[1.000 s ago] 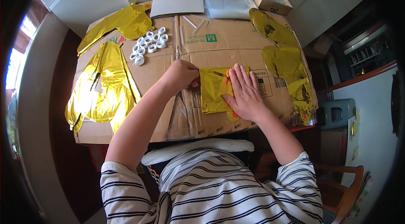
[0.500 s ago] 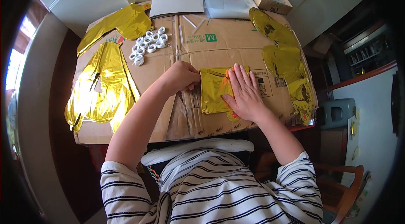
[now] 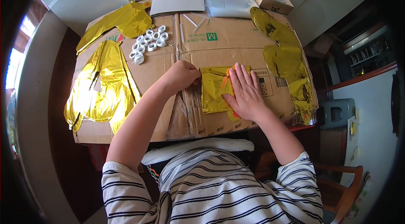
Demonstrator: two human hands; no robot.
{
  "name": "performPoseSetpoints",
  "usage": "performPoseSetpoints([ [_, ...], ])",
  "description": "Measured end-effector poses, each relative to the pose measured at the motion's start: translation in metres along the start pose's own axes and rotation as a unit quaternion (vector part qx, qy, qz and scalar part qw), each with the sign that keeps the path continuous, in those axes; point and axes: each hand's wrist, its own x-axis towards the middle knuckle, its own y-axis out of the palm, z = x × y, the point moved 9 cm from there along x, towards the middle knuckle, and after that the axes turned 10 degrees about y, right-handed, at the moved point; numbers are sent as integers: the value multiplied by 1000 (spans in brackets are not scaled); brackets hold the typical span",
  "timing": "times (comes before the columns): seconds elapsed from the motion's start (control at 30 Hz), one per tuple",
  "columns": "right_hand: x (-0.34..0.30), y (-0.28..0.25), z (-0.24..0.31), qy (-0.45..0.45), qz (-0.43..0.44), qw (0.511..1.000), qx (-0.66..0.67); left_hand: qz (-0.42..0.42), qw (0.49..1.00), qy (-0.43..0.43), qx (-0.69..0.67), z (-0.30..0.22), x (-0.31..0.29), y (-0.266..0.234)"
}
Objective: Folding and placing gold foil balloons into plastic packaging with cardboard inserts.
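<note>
A gold foil balloon (image 3: 214, 93), folded into a flat rectangle, lies on the cardboard in front of me. My right hand (image 3: 245, 95) presses flat on its right part, fingers stretched out. Beside the fingers an orange patch shows on the foil, and a small rounded end with a red mark sticks out below the near edge. My left hand (image 3: 183, 75) is closed at the balloon's left edge, pinching it near the far corner; its fingertips are partly hidden.
Unfolded gold foil balloons lie at left (image 3: 101, 93), far left (image 3: 118, 21) and right (image 3: 289, 63) on the cardboard (image 3: 160, 112). White ribbon coils (image 3: 152, 47) sit left of centre. White sheets (image 3: 177, 1), clear plastic bags (image 3: 228, 2) and a small box (image 3: 274, 2) line the back.
Hardly anything differs. My left hand has shifted very slightly at the foil's edge, and my right hand stays flat in nearly the same place.
</note>
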Motion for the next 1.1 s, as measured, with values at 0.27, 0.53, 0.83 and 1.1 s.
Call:
performPoseSetpoints([
  [0.27,0,1,0,0,-1,1000,-3,11,991,-44,-126,-4,-7,-5],
  [0.53,0,0,1,-1,1,1000,-3,-47,990,71,114,-13,-8,-2],
  [0.83,0,0,0,-2,-1,1000,-3,-91,982,60,155,-5,-4,-1],
  [1.1,-1,-2,0,7,2,1000,3,-175,935,129,280,-15,-11,5],
])
